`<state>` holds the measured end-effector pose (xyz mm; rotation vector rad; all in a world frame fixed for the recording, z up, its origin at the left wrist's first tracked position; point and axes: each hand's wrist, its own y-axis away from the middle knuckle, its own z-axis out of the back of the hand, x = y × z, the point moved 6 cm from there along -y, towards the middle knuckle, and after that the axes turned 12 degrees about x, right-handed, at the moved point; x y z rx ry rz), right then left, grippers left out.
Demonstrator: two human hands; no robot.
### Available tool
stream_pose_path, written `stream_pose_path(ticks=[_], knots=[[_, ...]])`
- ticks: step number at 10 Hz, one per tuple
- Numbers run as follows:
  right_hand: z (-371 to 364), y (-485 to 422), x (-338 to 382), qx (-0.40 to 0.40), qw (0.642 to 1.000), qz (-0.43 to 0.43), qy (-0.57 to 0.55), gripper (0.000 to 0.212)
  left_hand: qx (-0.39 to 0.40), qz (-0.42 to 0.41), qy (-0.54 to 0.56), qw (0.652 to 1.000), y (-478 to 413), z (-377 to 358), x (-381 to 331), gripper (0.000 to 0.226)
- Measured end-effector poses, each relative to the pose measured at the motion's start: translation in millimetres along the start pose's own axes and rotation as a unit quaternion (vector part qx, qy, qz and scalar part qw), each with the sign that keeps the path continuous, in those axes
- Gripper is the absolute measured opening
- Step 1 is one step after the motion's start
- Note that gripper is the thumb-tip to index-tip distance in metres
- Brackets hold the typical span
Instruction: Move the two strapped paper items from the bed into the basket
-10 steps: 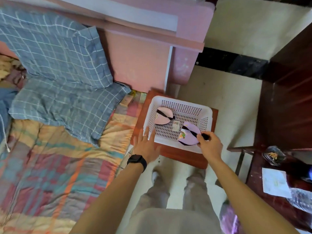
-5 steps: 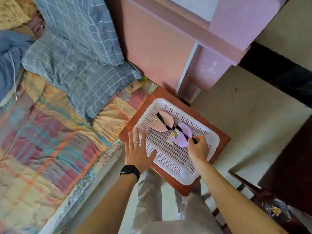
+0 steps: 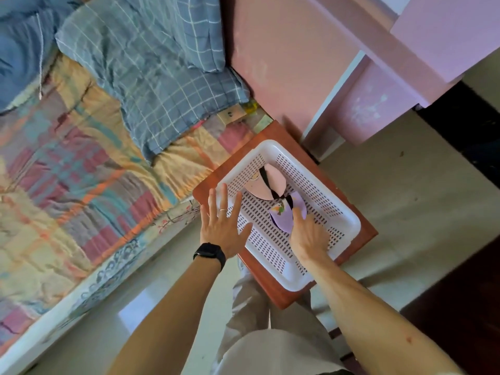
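So since a moment ago my right hand (image 3: 308,234) has let go of the black strap it was pinching and flattened out; the fingers are now loosely spread over the near edge of the purple paper item (image 3: 284,216), holding nothing as far as I can see. My left hand (image 3: 221,223) hasn't really shifted, open with fingers fanned, palm down over the basket's rim at about 9 o'clock, gripping nothing.

Both strapped pieces are now inside the white basket (image 3: 349,215): the pink paper item (image 3: 273,182) sits up toward 12 o'clock, the purple one just below it, touching or slightly overlapping it. The basket rests on a reddish wooden stool (image 3: 359,240) right beside the bed (image 3: 81,158).

I'd say I'm at the very end, the release step. All that's left is lifting both hands straight out without snagging a strap.
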<state>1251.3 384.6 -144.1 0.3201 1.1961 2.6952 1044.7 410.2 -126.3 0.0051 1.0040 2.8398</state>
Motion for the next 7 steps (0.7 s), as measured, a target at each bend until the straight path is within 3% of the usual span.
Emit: stream_pose_path(ticks=[2,4,5,6,7], knots=[[3.5,-2.2,-4.9,0.016,0.999,-0.004,0.035,0.053,-0.001,0.0,0.003,1.0,-1.9,-0.9,1.6,0.086],[-0.6,0.8,-21.1,0.064,0.994,0.027,0.083,0.081,-0.013,-0.008,-0.001,1.0,0.3,0.0,1.9,0.084],[4.8,6.7,-24.7,0.075,0.995,0.035,0.051,0.088,-0.008,-0.003,-0.001,1.0,-1.3,0.8,2.1,0.084],[23.3,17.8,-22.6,0.057,0.994,0.065,0.062,0.071,-0.007,-0.009,-0.001,1.0,0.4,5.2,1.7,0.084],[63.4,34.7,-20.8,0.017,0.988,0.155,-0.004,0.055,-0.012,-0.011,-0.002,1.0,2.2,5.2,3.1,0.086]])
